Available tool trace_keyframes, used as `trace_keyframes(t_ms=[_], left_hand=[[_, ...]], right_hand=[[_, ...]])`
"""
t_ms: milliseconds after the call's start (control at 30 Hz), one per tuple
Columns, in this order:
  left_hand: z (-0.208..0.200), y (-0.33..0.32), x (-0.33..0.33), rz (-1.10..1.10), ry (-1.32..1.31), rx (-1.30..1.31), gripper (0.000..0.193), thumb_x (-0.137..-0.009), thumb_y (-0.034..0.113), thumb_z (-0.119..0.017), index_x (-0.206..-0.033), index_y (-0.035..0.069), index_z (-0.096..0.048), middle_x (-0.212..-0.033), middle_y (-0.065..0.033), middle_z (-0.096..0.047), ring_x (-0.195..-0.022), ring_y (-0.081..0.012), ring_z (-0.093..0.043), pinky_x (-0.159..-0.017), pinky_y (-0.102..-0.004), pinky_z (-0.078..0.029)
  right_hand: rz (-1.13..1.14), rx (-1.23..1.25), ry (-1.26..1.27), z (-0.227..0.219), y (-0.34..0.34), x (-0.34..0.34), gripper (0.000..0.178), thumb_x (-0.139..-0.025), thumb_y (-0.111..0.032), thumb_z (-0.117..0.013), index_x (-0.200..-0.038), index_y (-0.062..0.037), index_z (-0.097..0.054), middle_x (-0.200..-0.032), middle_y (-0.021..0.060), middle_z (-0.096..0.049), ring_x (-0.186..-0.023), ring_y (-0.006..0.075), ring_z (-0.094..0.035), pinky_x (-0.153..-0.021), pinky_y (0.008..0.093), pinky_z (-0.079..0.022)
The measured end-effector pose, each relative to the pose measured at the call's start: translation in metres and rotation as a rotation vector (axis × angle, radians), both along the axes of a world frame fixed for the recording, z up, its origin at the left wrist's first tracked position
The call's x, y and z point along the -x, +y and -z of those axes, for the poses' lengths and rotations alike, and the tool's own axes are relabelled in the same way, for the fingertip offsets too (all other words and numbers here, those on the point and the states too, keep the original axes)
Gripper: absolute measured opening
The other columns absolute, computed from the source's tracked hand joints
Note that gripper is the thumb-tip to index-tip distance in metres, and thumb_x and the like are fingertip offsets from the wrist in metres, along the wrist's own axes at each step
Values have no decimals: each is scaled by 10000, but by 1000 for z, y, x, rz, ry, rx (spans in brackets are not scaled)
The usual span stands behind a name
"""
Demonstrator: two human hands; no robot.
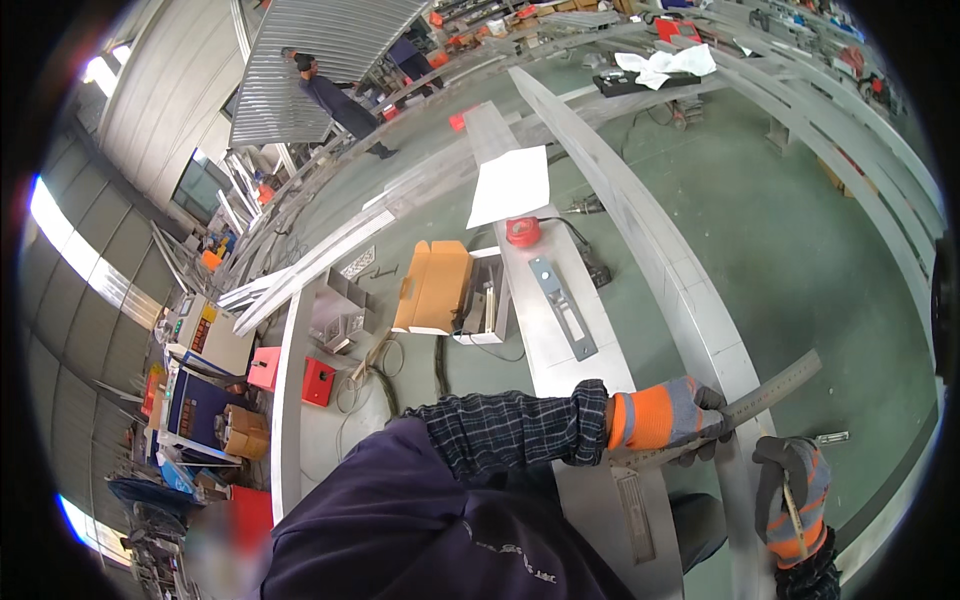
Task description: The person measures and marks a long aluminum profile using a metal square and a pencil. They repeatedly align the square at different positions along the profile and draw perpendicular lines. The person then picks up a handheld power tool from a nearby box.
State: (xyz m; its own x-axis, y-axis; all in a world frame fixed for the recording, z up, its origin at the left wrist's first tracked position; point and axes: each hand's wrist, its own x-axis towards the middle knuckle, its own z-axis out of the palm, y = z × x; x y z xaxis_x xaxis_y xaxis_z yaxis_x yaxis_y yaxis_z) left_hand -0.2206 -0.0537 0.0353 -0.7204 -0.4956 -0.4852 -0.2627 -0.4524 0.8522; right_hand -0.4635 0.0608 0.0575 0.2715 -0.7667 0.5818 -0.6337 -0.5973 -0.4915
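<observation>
Left hand (668, 415), gloved, pressing steel ruler (745, 408) across long metal beam (640, 225), fingers closing over it. Right hand (795, 495), gloved, gripping thin pencil-like marker (793, 512) just beside ruler's edge. Ruler lying slantwise over beam, next to metal worktop (545, 330); red tape reel (522, 231) sitting further up.

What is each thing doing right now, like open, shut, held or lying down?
Left hand: fingers closed, pressing the ruler down.
Ruler: lying slanted across the metal beam.
Right hand: fingers closed round a pencil.
Cardboard box: open, flaps up.
White paper: lying flat.
</observation>
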Motion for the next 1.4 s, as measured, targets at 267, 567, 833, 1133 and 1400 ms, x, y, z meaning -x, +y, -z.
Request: trace_keyframes(t_ms=[267, 567, 833, 1133, 1400], left_hand=[[-1, -6, -6, -8, 31, -1, 311, -1013, 306, -699, -1160, 36, -748, -859, -68, -763, -721, -153, -716, -602, -307, -574], [4, -21, -16, 129, 48, 522, 368, -1058, 304, -615, -1251, 4, -705, -949, -61, -753, -761, -141, -699, -671, -286, -566], [-19, -12, 1, 28, -35, 73, 381, -1069, 321, -602, -1168, -33, -703, -865, -52, -707, -693, -129, -677, -626, -277, -551], [-26, -12, 2, 18, -116, 81, 374, -1070, 327, -594, -1144, -28, -686, -840, -48, -695, -686, -132, -673, -617, -284, -546], [-23, -12, 3, 24, -75, 7, 378, -1058, 317, -611, -1203, -26, -680, -818, -61, -698, -633, -139, -658, -603, -281, -543]], right_hand=[[-22, -222, -113, 12, -5, 5, 266, -962, -21, -600, -1214, 2, -682, -862, 121, -733, -754, 232, -695, -652, 379, -538], [-41, -388, -149, 10, -19, 10, 316, -923, -24, -652, -1236, 18, -667, -1111, 142, -749, -1005, 303, -697, -934, 382, -541], [14, -69, 143, 6, -23, 6, 378, -855, -4, -670, -1226, -74, -661, -1140, 96, -742, -1045, 349, -679, -1031, 485, -496], [-87, -72, 290, -5, -23, 0, 375, -772, -17, -688, -1135, -110, -710, -1119, 105, -749, -1065, 340, -689, -1099, 535, -436], [-59, -77, -110, 1, -26, 9, 154, -823, -4, -646, -971, -40, -671, -1009, 133, -761, -814, 312, -707, -904, 467, -538]])
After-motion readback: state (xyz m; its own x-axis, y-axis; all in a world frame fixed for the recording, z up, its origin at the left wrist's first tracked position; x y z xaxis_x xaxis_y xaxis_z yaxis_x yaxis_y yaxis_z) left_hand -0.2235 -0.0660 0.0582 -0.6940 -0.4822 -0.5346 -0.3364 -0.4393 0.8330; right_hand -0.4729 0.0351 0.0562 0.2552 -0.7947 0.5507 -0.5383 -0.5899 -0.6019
